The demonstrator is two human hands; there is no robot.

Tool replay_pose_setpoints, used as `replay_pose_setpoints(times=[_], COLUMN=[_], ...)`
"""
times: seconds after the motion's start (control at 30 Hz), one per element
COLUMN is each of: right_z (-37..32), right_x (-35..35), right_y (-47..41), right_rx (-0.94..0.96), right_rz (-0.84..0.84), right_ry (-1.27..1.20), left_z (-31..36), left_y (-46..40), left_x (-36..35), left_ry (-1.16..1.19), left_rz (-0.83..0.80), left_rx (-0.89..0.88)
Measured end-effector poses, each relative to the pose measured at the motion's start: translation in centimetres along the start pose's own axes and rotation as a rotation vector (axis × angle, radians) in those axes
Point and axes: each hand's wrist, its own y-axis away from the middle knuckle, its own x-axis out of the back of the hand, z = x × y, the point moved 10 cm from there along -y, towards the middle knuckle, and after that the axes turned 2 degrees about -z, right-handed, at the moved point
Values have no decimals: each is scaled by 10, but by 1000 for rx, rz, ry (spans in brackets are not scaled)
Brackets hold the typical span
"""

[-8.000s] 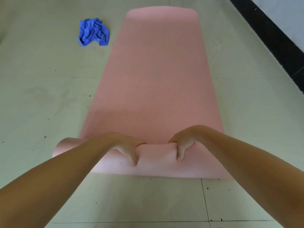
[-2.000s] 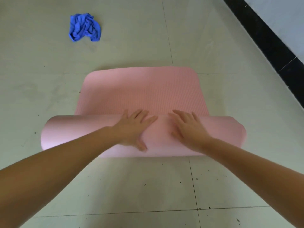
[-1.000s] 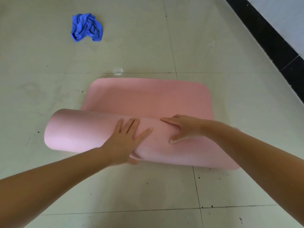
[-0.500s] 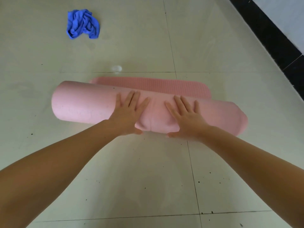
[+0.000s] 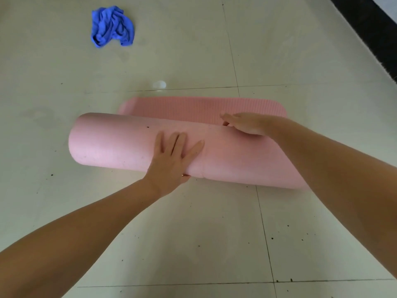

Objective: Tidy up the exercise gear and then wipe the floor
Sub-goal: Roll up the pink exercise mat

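Pink mat [image 5: 129, 145] is nearly rolled; left hand [image 5: 171, 160] presses flat with spread fingers, right hand [image 5: 247, 124] flat on top, keeping the roll tight.

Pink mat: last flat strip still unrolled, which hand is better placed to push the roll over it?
Probably the left hand: it lies flat, fingers spread, mid-roll on the pink mat. The right hand sits at the roll's far edge, over the flat strip.

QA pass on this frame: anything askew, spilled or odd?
The mat roll runs at a slant to its flat tail, so it looks rolled crooked. A pale spot sits on the floor beyond it, and dark specks dot the near tiles.
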Motion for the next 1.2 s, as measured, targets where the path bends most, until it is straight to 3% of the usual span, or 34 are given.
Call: replay_pose_setpoints(times=[0.13,0.57,0.7,0.87,0.93,1.03,1.2], right_z=[-9,5,-1,-37,-43,-35,-9], right_x=[-18,-99,-81,-50,-46,-52,-43], right_y=[5,65,61,75,88,95,70], right_rx=[42,112,89,295,353,361,303], right_rz=[-22,-254,-61,256,342,359,409], right_ry=[121,109,51,200,297,513,646], left_z=[-2,60,47,-4,-28,-60,-56], left_y=[-1,83,68,17,-4,-17,4], left_x=[6,51,41,6,4,14,-5], left_ry=[-3,196,247,536,604,513,398], left_rz=[3,-75,-159,-519,-449,-183,-281], left_rx=[5,-109,-126,-13,113,293,115])
